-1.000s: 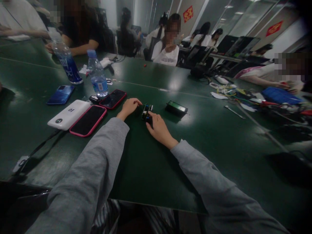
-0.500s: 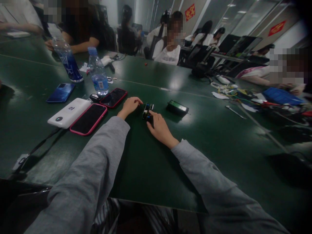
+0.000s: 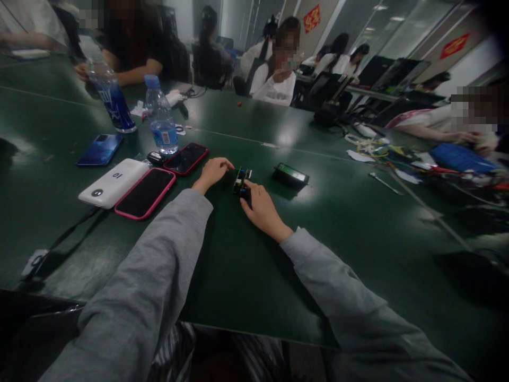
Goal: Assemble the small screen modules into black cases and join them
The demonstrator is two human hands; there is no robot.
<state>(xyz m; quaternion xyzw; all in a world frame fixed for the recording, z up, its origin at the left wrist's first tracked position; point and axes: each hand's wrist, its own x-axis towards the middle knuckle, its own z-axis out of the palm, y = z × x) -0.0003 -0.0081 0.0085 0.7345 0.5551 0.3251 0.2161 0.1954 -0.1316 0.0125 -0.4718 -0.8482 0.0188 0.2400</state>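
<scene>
On the green table, a small circuit board [image 3: 239, 180] with blue and white parts stands in front of me. My right hand [image 3: 260, 209] is closed around its right side, thumb low and fingers over the top, hiding part of it. My left hand [image 3: 212, 172] is just left of the board, palm down, with its index finger stretched towards the board's edge. Whether that fingertip touches is too small to tell, and nothing shows in this hand. A black box-shaped case [image 3: 291, 176] with a greenish top lies beyond my right hand.
Left of my hands lie a red-rimmed phone [image 3: 146, 193], another phone [image 3: 186, 158], a white power bank [image 3: 113, 183] and a blue phone [image 3: 100, 149]. Two bottles [image 3: 163, 127] stand behind them. Tangled cables [image 3: 369, 146] and a blue tray [image 3: 461, 157] are at right. Several people sit beyond.
Both hands and the circuit board hold almost the same place. The view has shifted very slightly. A person at the far right has moved their head a little.
</scene>
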